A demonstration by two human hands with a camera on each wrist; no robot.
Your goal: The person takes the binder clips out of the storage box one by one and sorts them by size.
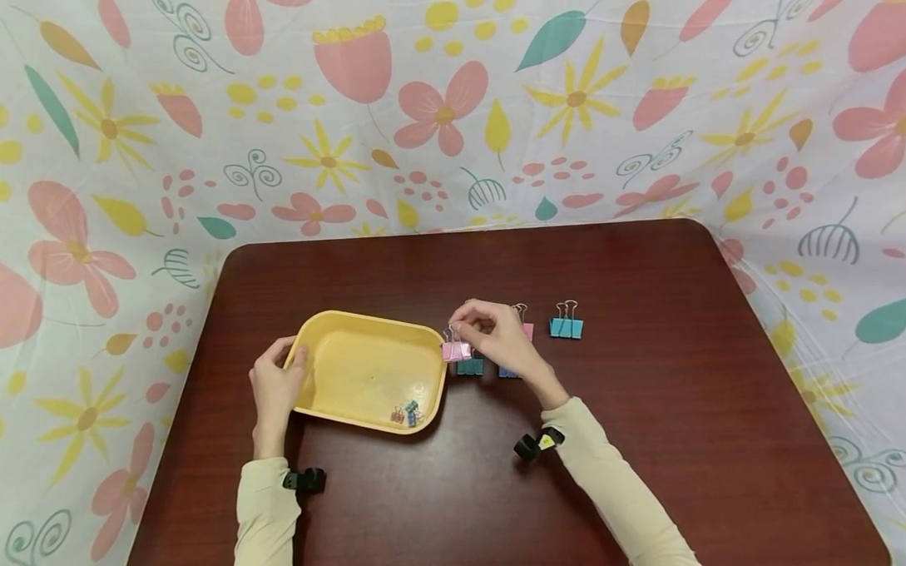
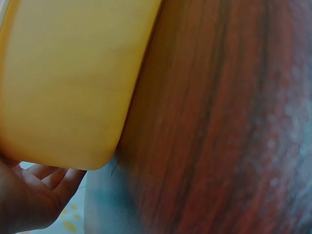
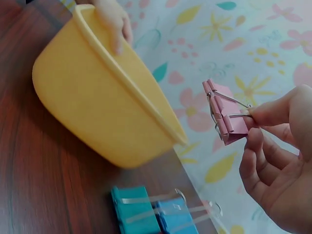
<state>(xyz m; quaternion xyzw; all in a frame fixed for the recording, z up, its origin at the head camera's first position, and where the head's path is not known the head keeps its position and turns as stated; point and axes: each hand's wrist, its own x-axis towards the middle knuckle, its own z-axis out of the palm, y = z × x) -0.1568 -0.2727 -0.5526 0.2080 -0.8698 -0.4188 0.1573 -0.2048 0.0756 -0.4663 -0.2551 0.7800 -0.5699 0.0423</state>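
My left hand (image 1: 273, 393) grips the left end of a yellow plastic tub (image 1: 353, 363), thumb over the rim and fingers outside. Several small binder clips (image 1: 411, 415) lie in its front right corner. Between thumb and fingertips, my right hand (image 1: 503, 339) pinches the wire handles of a pink binder clip (image 3: 226, 114), held up beside the tub's right rim. Beneath this hand, a dark teal binder clip (image 1: 469, 368) and a blue binder clip (image 3: 176, 214) stand on the table, the blue one mostly hidden in the head view. Another pink binder clip (image 1: 529, 331) shows partly behind the hand.
A turquoise binder clip (image 1: 566, 328) stands apart, to the right of the others. Everything rests on a dark reddish-brown table (image 1: 430, 515) with rounded corners. A white cloth (image 1: 441, 191) printed with flowers and leaves hangs behind and at both sides.
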